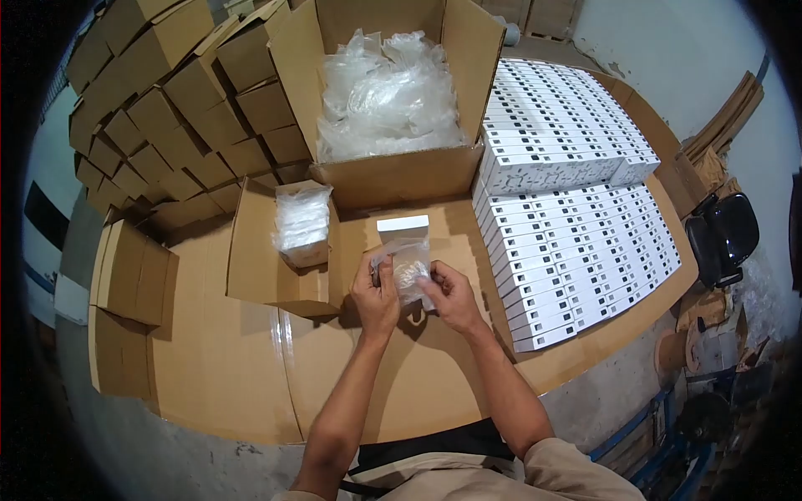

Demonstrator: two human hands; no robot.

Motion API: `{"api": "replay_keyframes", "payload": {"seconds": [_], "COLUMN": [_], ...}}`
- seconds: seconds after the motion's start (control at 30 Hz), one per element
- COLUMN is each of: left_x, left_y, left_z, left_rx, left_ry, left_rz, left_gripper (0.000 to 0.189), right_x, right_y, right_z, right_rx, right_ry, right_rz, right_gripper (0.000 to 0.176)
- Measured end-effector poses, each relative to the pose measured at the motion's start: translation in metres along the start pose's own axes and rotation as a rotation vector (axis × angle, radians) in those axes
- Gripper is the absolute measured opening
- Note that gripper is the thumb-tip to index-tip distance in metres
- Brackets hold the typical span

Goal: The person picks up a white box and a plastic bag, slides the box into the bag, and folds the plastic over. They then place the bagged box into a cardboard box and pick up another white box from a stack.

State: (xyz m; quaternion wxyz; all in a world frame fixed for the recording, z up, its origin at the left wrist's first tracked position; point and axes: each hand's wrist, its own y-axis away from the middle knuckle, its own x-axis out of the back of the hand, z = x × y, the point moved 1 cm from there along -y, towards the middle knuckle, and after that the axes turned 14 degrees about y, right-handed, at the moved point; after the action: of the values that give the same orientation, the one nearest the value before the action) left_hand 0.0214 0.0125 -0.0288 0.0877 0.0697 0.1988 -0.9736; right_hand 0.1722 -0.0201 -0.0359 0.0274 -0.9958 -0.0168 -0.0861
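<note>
Between my two hands is a clear plastic bag [408,269] with small pale contents that I cannot make out. My left hand [376,292] grips the bag's left edge, thumb up. On the opposite edge, my right hand [449,294] pinches the plastic with thumb and fingers. Just beyond the bag lies a white box [403,225], its lower part covered by the plastic. To the left stands an open cardboard carton [259,265] with a row of packed clear bags [302,221] in it.
A large open carton [393,179] full of clear plastic bags [388,96] stands at the back. Stacked rows of white boxes [576,267] fill the right side. Brown cartons [167,125] pile up at the back left, with more cartons [129,275] at the left edge of the cardboard-covered table [221,359].
</note>
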Motion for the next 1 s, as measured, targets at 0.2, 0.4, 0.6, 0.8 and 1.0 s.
{"api": "replay_keyframes", "payload": {"seconds": [0.2,0.4,0.6,0.8,1.0], "left_x": [0.013,0.013,0.014,0.012,0.009], "left_y": [0.003,-0.004,-0.006,-0.009,-0.005], "left_z": [-0.028,-0.022,-0.018,-0.021,-0.022], "left_rx": [0.103,0.056,0.094,0.089,0.032], "left_ry": [-0.002,-0.021,-0.033,-0.038,-0.107], "left_rz": [0.051,0.054,-0.024,-0.004,-0.099], "left_gripper": [0.03,0.032,0.032,0.032,0.03], "right_x": [0.005,0.019,0.004,0.008,0.005], "right_y": [-0.006,-0.008,-0.008,-0.017,-0.015], "right_z": [0.007,-0.001,-0.004,0.016,-0.015], "right_rx": [-0.06,-0.083,0.003,0.023,0.329], "right_ry": [0.177,0.369,0.226,0.162,0.229], "right_rz": [-0.112,-0.26,-0.007,0.168,0.474], "right_gripper": [0.015,0.022,0.024,0.017,0.019]}}
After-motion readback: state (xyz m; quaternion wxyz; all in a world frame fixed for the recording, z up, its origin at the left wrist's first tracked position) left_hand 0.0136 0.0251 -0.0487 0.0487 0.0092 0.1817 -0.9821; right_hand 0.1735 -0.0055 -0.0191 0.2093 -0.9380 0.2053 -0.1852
